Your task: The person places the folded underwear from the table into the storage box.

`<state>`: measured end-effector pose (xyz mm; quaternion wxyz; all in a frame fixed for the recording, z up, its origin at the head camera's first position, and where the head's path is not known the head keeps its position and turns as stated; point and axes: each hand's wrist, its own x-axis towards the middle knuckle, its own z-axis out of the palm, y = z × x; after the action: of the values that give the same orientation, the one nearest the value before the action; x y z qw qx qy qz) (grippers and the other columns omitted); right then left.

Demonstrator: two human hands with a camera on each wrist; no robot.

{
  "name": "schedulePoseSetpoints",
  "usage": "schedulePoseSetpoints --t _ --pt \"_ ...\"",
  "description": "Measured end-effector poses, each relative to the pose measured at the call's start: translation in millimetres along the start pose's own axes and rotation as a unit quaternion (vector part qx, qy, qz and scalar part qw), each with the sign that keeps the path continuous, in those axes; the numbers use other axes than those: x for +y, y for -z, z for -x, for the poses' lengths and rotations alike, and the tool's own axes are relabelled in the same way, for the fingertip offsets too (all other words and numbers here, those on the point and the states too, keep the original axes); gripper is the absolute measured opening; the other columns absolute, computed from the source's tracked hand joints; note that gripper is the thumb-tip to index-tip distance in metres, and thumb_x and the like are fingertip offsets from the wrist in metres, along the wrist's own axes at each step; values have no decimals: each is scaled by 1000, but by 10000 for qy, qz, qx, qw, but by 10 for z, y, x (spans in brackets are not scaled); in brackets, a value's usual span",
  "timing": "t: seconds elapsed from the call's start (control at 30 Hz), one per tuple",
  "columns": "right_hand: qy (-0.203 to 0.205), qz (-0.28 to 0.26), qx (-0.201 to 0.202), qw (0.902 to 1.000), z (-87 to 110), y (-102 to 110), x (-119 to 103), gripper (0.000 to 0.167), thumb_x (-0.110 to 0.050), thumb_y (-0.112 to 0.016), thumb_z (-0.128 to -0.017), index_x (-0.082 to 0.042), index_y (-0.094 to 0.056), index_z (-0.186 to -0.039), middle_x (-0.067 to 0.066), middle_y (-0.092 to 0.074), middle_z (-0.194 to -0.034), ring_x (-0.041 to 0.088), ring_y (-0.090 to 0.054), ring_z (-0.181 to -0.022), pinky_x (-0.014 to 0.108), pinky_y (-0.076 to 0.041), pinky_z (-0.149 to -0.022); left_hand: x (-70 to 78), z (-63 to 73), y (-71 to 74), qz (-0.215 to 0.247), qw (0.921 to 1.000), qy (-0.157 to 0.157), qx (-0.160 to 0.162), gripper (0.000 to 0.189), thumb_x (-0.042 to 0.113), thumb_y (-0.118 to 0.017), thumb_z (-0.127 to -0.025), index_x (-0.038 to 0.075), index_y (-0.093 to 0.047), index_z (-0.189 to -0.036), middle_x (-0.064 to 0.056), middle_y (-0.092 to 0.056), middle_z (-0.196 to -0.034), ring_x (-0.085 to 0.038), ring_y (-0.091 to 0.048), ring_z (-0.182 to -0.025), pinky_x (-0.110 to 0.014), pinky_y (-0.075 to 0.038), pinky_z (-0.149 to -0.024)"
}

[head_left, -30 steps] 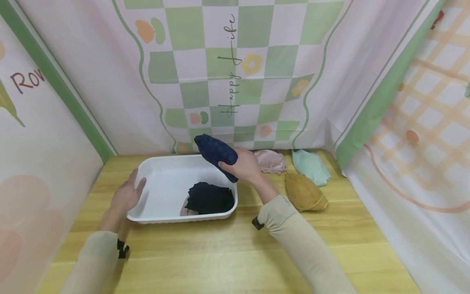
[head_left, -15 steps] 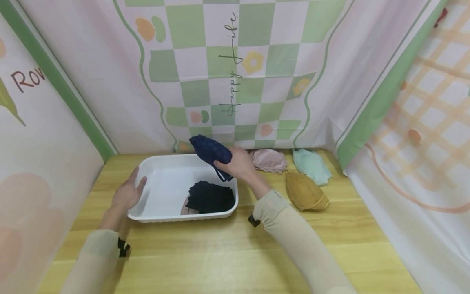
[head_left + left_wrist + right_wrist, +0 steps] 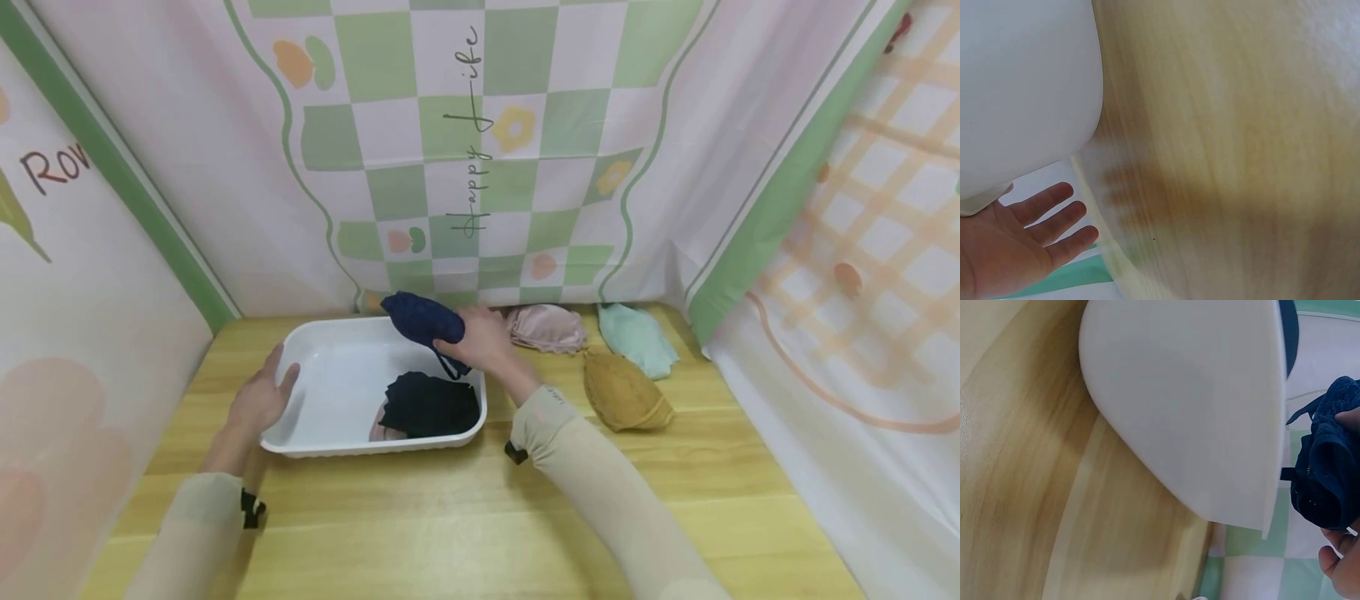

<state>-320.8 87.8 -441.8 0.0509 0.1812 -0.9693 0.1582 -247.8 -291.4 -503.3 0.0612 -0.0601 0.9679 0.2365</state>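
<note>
In the head view my right hand (image 3: 483, 342) holds a folded navy bra (image 3: 423, 319) above the far right part of a white plastic tray (image 3: 322, 383). Dark straps hang from the bra, and its lace and hollow cup show in the right wrist view (image 3: 1329, 469). My left hand (image 3: 258, 398) grips the tray's left rim, thumb inside and fingers outside. Three of those fingers (image 3: 1054, 203) extend straight below the rim in the left wrist view. Inside the tray, at the near right, lies a black folded garment (image 3: 431, 406) partly covering a pinkish piece (image 3: 377, 427).
Right of the tray, on the wooden table (image 3: 450, 525), lie a pink bra (image 3: 547, 327), a mint green one (image 3: 637, 340) and a mustard one (image 3: 626, 392). A printed curtain (image 3: 465, 167) stands behind the table, with cloth on both sides.
My right hand has moved left and slightly downward with the navy bra, whose straps now dangle over the tray. The left hand and the tray stay put.
</note>
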Motion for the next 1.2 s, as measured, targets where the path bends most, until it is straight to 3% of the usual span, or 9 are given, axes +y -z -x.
schedulePoseSetpoints --t 0.17,0.43,0.63,0.93,1.2 --pt "126 220 -72 9997 -19 -71 -5 69 -62 -66 -86 -12 -62 -133 7 -65 -131 30 -56 -123 51 -45 -102 15 10 3 -22 10000 17 4 80 63 -11 -103 10 7 -161 -37 -19 -158 -60 -27 -140 -68 -26 -116" --pt "374 784 -139 9961 -44 -273 8 66 -63 -70 -82 -16 -65 -129 2 -69 -124 26 -56 -113 47 -44 -99 14 22 -5 -24 10000 -5 -29 81 64 -10 -102 10 7 -160 -37 -17 -158 -60 -25 -141 -69 -26 -116" --pt "452 1329 -364 9894 -49 -368 15 77 -70 -69 -79 -20 -59 -137 1 -63 -136 28 -49 -124 48 -39 -105 -2 5 1 -31 10000 -8 -17 81 64 -9 -102 11 9 -160 -37 -18 -158 -60 -26 -140 -69 -26 -116" --pt "392 1078 -366 9927 -30 -334 2 76 -71 -65 -82 -21 -58 -138 0 -60 -140 29 -48 -127 48 -39 -106 18 13 24 -19 10000 -58 65 81 63 -9 -102 10 6 -161 -38 -19 -157 -60 -27 -140 -68 -26 -116" --pt "320 404 -267 9983 4 -286 17 69 -64 -67 -85 -18 -60 -136 -1 -65 -134 27 -54 -123 45 -44 -108 5 22 17 -23 10000 7 4 80 63 -10 -103 10 8 -160 -37 -17 -158 -60 -25 -141 -68 -25 -117"
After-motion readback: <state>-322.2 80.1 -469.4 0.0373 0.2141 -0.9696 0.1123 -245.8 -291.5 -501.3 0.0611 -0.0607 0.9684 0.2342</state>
